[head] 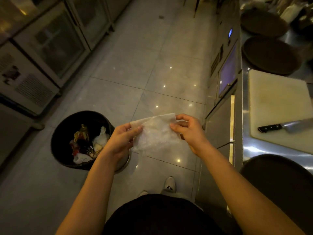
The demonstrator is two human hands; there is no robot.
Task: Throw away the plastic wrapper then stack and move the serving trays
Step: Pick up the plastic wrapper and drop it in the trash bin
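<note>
A crinkled clear plastic wrapper (155,133) is stretched between both hands over the tiled floor. My left hand (121,141) pinches its left edge and my right hand (190,131) pinches its right edge. A round black trash bin (64,133), open and partly filled with rubbish, stands on the floor just left of my left hand. Three round dark serving trays lie apart on the steel counter at the right: one far (263,22), one in the middle (271,55), one near (284,180).
A white cutting board (277,106) with a black-handled knife (286,126) lies on the steel counter (246,146) between the middle and near trays. Glass-door refrigerator cabinets (50,41) line the left side of the aisle. My shoe (170,184) is on the floor below my hands.
</note>
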